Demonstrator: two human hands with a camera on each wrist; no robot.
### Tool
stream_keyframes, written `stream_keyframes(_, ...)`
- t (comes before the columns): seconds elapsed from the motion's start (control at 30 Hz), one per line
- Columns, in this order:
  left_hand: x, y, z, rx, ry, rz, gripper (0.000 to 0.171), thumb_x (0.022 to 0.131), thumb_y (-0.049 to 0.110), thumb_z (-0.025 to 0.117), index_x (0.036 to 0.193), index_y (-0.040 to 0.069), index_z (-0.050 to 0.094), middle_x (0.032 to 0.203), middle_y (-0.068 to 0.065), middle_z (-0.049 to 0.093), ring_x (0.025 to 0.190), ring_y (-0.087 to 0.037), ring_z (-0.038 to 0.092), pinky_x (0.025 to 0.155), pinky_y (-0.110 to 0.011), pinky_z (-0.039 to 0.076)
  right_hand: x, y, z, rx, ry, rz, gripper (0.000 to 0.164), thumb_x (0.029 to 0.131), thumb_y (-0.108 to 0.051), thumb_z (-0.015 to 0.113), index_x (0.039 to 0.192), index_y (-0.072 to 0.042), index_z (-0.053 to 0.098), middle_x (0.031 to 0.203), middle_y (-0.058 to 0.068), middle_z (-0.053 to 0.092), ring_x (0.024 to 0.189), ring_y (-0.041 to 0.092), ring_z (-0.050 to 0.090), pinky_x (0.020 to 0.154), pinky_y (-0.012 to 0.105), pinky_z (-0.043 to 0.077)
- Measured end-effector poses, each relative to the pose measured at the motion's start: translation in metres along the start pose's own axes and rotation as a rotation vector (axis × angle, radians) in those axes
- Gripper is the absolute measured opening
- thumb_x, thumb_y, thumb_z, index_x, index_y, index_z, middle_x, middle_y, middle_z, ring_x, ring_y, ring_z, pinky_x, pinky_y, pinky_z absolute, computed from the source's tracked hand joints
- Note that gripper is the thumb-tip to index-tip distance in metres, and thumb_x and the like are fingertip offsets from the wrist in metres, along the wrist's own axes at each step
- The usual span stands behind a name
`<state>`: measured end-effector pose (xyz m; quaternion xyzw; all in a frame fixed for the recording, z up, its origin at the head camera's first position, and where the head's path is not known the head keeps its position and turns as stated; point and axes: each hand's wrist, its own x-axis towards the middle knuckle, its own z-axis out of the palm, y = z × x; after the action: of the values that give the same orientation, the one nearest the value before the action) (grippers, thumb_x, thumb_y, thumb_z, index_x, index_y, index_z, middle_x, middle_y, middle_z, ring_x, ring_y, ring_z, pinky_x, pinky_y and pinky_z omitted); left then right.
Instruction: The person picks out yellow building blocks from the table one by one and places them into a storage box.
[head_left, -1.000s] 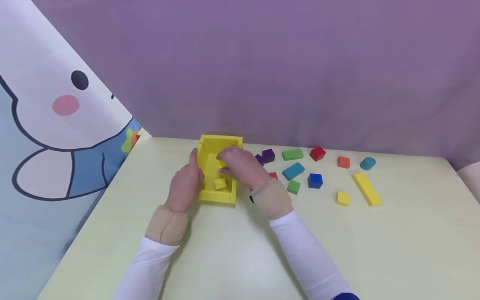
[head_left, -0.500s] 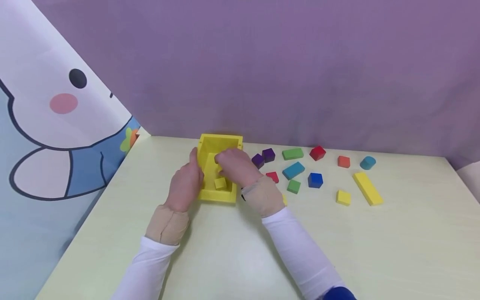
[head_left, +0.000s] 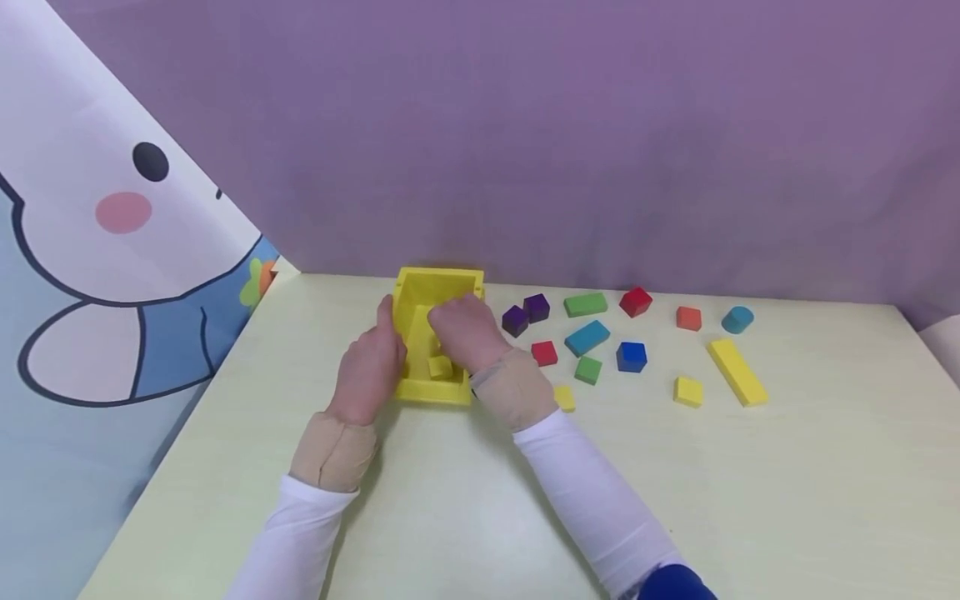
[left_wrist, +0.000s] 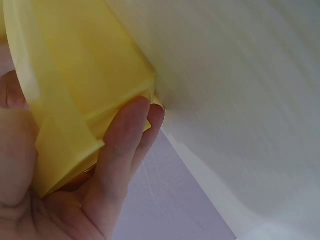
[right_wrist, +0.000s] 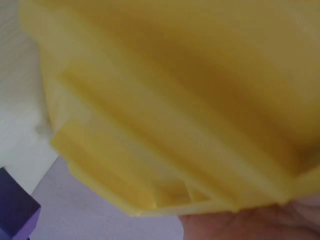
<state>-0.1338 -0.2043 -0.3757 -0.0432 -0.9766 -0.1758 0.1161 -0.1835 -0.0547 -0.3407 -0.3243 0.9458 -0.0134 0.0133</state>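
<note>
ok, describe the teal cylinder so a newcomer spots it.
On the table, start at the yellow box that the left hand grips, then scan right past the loose blocks. Toward the back, just beyond the long yellow bar, sits the teal cylinder: the only round piece among straight-edged ones.

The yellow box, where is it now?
In the head view, the yellow box is left of centre: the left hand holds its left side, and two purple blocks sit to its right.
</note>
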Motion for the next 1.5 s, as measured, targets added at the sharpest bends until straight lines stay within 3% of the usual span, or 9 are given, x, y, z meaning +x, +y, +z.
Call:
stream_keyframes(0.33,-0.003,-0.002,0.002,-0.002,0.025,0.000,0.057,0.088,0.010,0.039,0.140,-0.001,0.020,0.060,-0.012,0.046,0.046,-0.026,0.043,0.045,-0.040,0.039,0.001,-0.005,0.002,-0.014,-0.046,0.007,0.009,0.085,-0.013,0.053,0.087,-0.017,0.061,0.072,-0.004,0.056,0.073,0.016,0.050,0.081,0.031,0.035)
stream_keyframes(0.53,0.000,0.002,-0.002,0.000,-0.010,-0.002,0.057,0.088,0.010,0.040,0.141,-0.001,0.019,0.061,-0.012,0.048,0.047,-0.026,0.044,0.046,-0.040,0.040,-0.006,-0.003,0.007,0.040,0.052,-0.025,0.026,0.087,-0.021,0.056,0.110,-0.011,0.061,0.094,0.000,0.060,0.089,0.018,0.052,0.089,0.032,0.036)
stream_keyframes(0.7,0.003,0.004,-0.003,0.024,-0.017,0.004,0.057,0.088,0.010,0.040,0.140,-0.001,0.019,0.064,-0.014,0.050,0.048,-0.027,0.046,0.047,-0.041,0.041,-0.016,0.000,0.008,0.125,0.151,-0.095,0.036,0.086,-0.024,0.059,0.119,-0.009,0.058,0.111,0.003,0.057,0.103,0.020,0.048,0.096,0.031,0.034)
stream_keyframes(0.83,0.004,0.003,-0.002,0.018,-0.007,0.014,0.057,0.088,0.011,0.039,0.140,0.000,0.020,0.067,-0.016,0.052,0.050,-0.030,0.048,0.048,-0.044,0.041,-0.024,0.000,0.010,0.131,0.232,-0.169,0.034,0.086,-0.022,0.059,0.117,-0.008,0.058,0.112,0.004,0.055,0.105,0.021,0.046,0.094,0.028,0.034)
stream_keyframes(1.03,0.001,0.000,-0.002,0.021,-0.007,0.009,0.057,0.087,0.010,0.040,0.140,-0.001,0.019,0.068,-0.017,0.052,0.050,-0.032,0.049,0.049,-0.045,0.042,-0.037,-0.003,0.014,0.150,0.252,-0.261,0.036,0.087,-0.023,0.057,0.120,-0.008,0.055,0.113,0.003,0.051,0.107,0.018,0.043,0.096,0.024,0.033)
stream_keyframes(1.33,0.001,-0.001,-0.002,-0.008,-0.022,-0.007,0.056,0.088,0.010,0.038,0.140,-0.001,0.020,0.067,-0.018,0.052,0.050,-0.031,0.048,0.047,-0.044,0.041,-0.056,-0.001,0.012,0.191,0.286,-0.282,0.037,0.086,-0.023,0.059,0.120,-0.009,0.054,0.112,0.001,0.051,0.105,0.015,0.044,0.095,0.021,0.033)
stream_keyframes(1.5,0.002,-0.001,-0.001,-0.004,-0.021,-0.005,0.057,0.088,0.011,0.038,0.140,0.000,0.019,0.066,-0.018,0.052,0.050,-0.031,0.048,0.047,-0.044,0.041,-0.067,0.002,0.010,0.173,0.345,-0.280,0.034,0.086,-0.023,0.058,0.117,-0.010,0.056,0.109,0.000,0.053,0.101,0.014,0.044,0.091,0.019,0.034)
